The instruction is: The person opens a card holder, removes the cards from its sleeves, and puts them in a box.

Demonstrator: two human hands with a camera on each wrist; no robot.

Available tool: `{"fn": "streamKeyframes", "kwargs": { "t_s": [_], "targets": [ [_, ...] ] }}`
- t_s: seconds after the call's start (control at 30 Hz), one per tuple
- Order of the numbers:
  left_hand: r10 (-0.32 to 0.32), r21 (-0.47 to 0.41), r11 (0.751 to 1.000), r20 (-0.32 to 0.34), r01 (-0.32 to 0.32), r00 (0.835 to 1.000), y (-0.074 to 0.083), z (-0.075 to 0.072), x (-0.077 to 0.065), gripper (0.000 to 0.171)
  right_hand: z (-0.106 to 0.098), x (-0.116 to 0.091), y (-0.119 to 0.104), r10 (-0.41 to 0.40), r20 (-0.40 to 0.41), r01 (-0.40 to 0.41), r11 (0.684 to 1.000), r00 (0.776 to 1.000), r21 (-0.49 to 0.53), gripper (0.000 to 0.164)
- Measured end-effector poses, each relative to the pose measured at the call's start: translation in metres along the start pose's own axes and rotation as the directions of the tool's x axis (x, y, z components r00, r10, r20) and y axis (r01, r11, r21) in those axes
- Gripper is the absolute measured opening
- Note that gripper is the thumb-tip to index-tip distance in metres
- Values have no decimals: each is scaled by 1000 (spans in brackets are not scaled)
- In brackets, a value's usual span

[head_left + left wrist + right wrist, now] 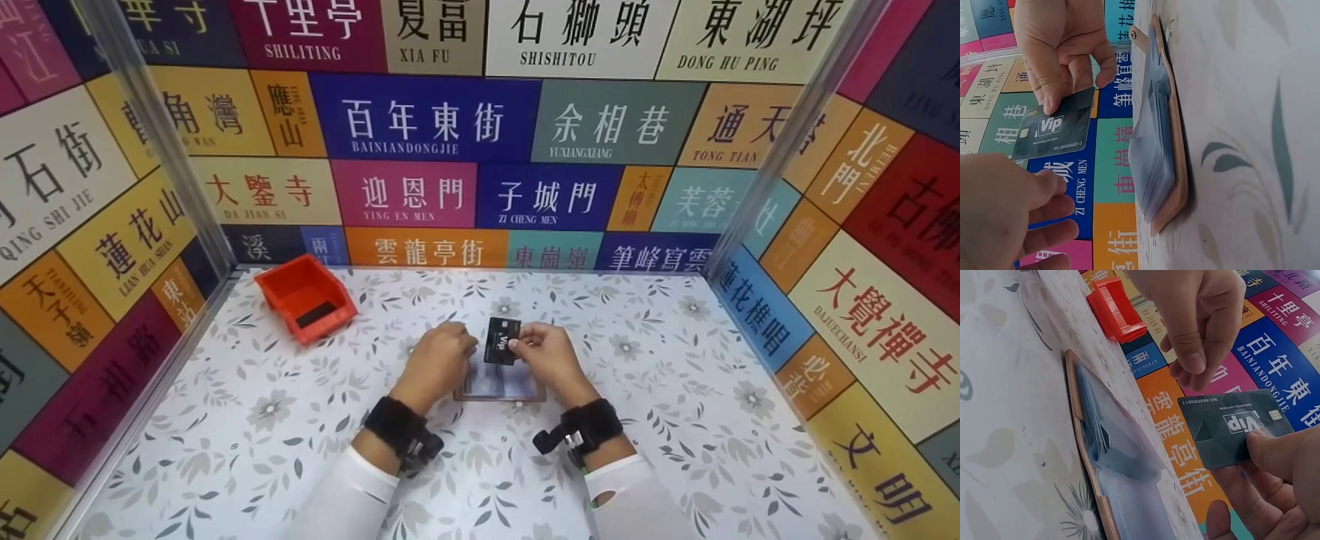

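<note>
My right hand (553, 352) pinches a black VIP card (501, 341) between thumb and fingers, with the card raised above the table. My left hand (439, 360) is beside the card's left edge; its fingers are loosely bent with nothing between them, as the left wrist view also shows. Below both hands lies an opened card holder (1081, 433) with a tan cover and a stack of clear plastic sleeves (1154, 152). A snap strap (1138, 36) sticks out at one end of it. In the head view the hands and card hide part of the holder.
A red-orange plastic bin (306, 300) stands at the back left, with a dark piece (316, 314) at its front. The table (300, 465) has a leaf-and-flower cover. Panels with coloured place-name signs (420, 120) close off the back and both sides.
</note>
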State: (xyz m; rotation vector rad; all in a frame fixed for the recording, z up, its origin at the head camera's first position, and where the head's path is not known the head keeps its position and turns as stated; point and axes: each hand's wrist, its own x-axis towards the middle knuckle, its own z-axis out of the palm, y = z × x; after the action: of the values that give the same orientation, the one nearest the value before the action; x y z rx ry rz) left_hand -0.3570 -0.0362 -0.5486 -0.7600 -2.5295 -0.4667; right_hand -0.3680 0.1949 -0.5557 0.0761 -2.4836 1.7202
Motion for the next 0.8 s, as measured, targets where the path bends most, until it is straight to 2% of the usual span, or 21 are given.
{"fn": "streamKeyframes", "kwargs": {
  "t_s": [0.1, 0.23, 0.33, 0.5, 0.73, 0.8],
  "targets": [
    [-61, -100, 993, -43, 57, 997, 2, -2, 2, 17, 0, 0, -1, -21, 16, 20, 999, 1000, 48, 9],
    [-122, -235, 966, -42, 109, 992, 5, -3, 3, 28, 1, 0, -1, -52, 30, 48, 993, 998, 107, 6],
    [-133, -288, 950, -18, 122, 991, 7, -3, 2, 32, 2, -1, -3, -75, 45, 68, 988, 996, 136, 6],
    [-139, -342, 931, -5, 129, 990, 10, -3, 2, 25, 2, -2, -4, -107, 81, 93, 982, 991, 166, 11],
    [-158, -466, 875, -20, 131, 987, 11, -5, 3, 19, 2, -1, -3, -116, 110, 91, 974, 987, 209, 10],
    [-154, -483, 867, -23, 124, 988, 12, -6, 3, 17, 3, -1, -3, -119, 112, 93, 972, 987, 217, 7]
  ]
}}
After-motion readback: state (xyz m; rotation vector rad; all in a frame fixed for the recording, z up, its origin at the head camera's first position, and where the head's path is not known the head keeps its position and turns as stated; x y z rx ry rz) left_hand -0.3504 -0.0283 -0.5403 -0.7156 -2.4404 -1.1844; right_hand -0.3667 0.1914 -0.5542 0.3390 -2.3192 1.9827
